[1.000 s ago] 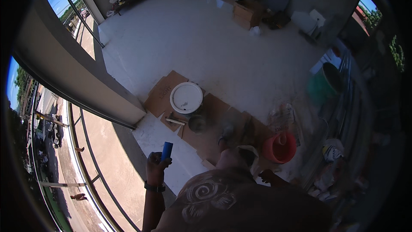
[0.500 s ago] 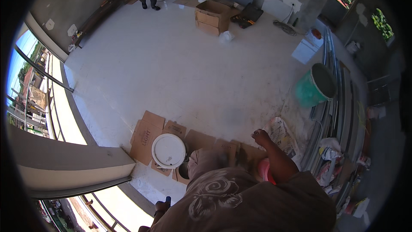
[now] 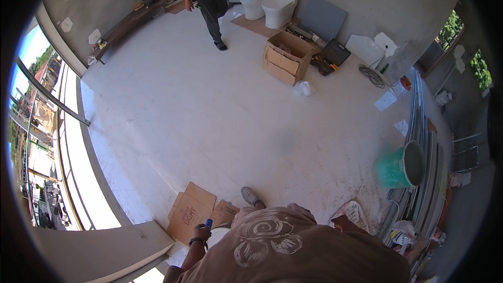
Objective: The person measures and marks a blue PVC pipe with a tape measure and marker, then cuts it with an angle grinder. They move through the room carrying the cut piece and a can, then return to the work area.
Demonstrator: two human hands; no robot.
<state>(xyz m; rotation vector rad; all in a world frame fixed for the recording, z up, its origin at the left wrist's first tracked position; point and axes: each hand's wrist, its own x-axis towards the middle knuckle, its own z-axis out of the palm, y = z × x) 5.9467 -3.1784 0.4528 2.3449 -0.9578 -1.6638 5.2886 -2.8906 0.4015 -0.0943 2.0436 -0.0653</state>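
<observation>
Our left hand (image 3: 200,232) was closed round a short blue cylinder (image 3: 208,223), which stood up out of the fist at the near right edge of the flattened cardboard (image 3: 188,215). We judged the cylinder light and stiff, probably smooth enough to slip in a dusty palm, and not likely to be fragile; a wrap of the fingers round its lower part seemed the sound hold, with the top end free. (It showed too small for us to tell whether it was hollow.) Our right hand (image 3: 340,222), well to the right of the cardboard, hung near a printed sack (image 3: 358,214); we could not tell how wide its fingers stood or whether it held anything.

We counted one blue cylinder and one white round lid (image 3: 217,237), partly hidden, just beside the cardboard's near right edge. To the cardboard's right we had one grey shoe (image 3: 250,195), one sack and, farther over, one green bucket (image 3: 390,167). Well beyond the cardboard stood two toilets (image 3: 277,10), one open cardboard box (image 3: 287,57) and one co-worker (image 3: 209,8). Of the cardboard itself we made out at least two panels, perhaps joined
</observation>
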